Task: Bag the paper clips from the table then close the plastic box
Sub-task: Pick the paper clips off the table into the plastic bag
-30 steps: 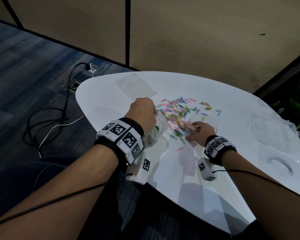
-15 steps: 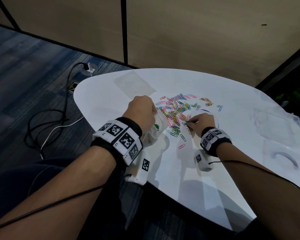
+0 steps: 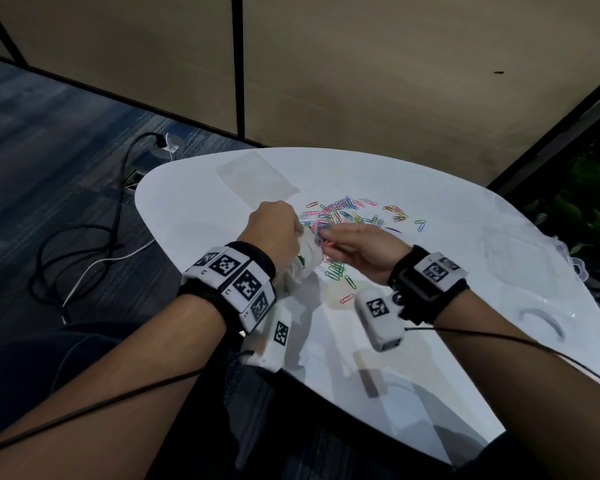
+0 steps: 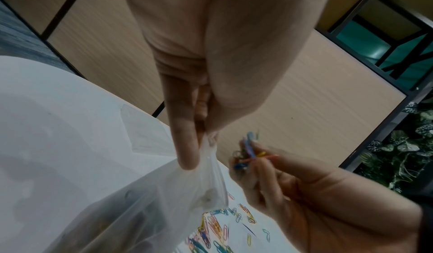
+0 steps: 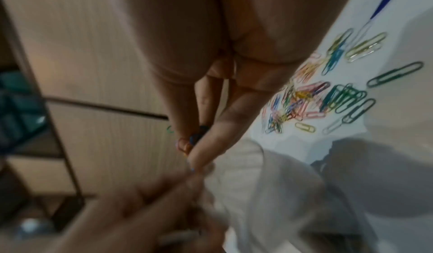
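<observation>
My left hand point(image 3: 274, 226) pinches the rim of a clear plastic bag point(image 3: 303, 259) and holds it up above the white table point(image 3: 194, 202); its fingertips point(image 4: 187, 157) grip the bag point(image 4: 150, 201) at the top edge. My right hand point(image 3: 354, 244) pinches a small bunch of coloured paper clips point(image 4: 248, 153) just beside the bag's mouth. More paper clips point(image 3: 343, 216) lie scattered on the table beyond both hands, with several green ones point(image 5: 342, 96) close to the right hand. Some clips show inside the bag.
A clear plastic box point(image 3: 520, 258) lies open at the table's right side, its handle point(image 3: 544, 320) nearer me. A second flat clear bag point(image 3: 253, 176) lies at the far left of the table. Cables point(image 3: 94, 244) run over the carpet to the left.
My right hand lifted off the pile with a pinch of clips and moved left to the bag's mouth. The left hand kept holding the bag in place.
</observation>
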`<state>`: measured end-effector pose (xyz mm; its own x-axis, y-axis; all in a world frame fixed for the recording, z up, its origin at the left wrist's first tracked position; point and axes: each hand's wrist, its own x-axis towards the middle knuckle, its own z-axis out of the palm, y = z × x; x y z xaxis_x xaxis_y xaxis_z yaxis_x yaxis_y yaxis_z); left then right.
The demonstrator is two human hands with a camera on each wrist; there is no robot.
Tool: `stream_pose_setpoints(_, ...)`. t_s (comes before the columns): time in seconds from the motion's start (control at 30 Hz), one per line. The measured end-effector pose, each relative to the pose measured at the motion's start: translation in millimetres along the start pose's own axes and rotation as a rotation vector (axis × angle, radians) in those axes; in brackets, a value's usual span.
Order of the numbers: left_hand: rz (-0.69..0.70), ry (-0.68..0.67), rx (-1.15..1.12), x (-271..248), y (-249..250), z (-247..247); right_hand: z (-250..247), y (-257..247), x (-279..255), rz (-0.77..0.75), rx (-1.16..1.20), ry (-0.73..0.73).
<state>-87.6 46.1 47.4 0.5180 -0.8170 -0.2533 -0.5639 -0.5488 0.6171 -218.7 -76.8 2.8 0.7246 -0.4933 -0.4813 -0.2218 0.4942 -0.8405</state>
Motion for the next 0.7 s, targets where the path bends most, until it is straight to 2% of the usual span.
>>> stream_pose_setpoints(0.1, 0.013, 0.003, 0.007, -0.8, 1.3, 2.5, 21.5, 14.3, -0.8, -0.094, -0.26, 0.121)
stream_pose_setpoints(0.2, 0.02, 0.0, 0.027, 0.3, 0.9, 3.2, 31.5, 24.2, 2.6, -0.249, -0.75, 0.274)
stream_pose_setpoints(0.27, 0.022, 0.005, 0.037, 1.5, -0.1, 3.6, 36.7, 27.3, 4.6, -0.34, -0.929, 0.316)
stream_pose_setpoints(0.4, 0.026, 0.011, 0.038, 2.1, -2.4, 5.8, 36.4, 29.8, 10.5, -0.395, -1.022, 0.306)
stream_pose_setpoints(0.5, 0.032, 0.021, 0.038, 3.9, -4.3, 4.9, 36.4, 20.8, 6.8, -0.343, -1.18, 0.115)
stream_pose_setpoints(0.57, 0.022, 0.028, 0.031, 4.5, -5.4, 2.7, 33.3, 12.0, 2.6, -0.316, -1.151, -0.022)
stream_pose_setpoints(0.6, 0.017, 0.031, 0.026, 4.4, -6.0, 1.5, 29.0, 7.3, 1.2, -0.295, -1.031, -0.035)
stream_pose_setpoints(0.67, 0.004, 0.022, 0.013, 3.1, -7.6, -0.7, 13.5, 1.5, 0.2, -0.246, -0.734, 0.065)
stream_pose_setpoints(0.7, -0.002, 0.014, 0.006, 2.2, -8.7, -1.8, 1.3, 1.9, 1.6, -0.22, -0.679, 0.157)
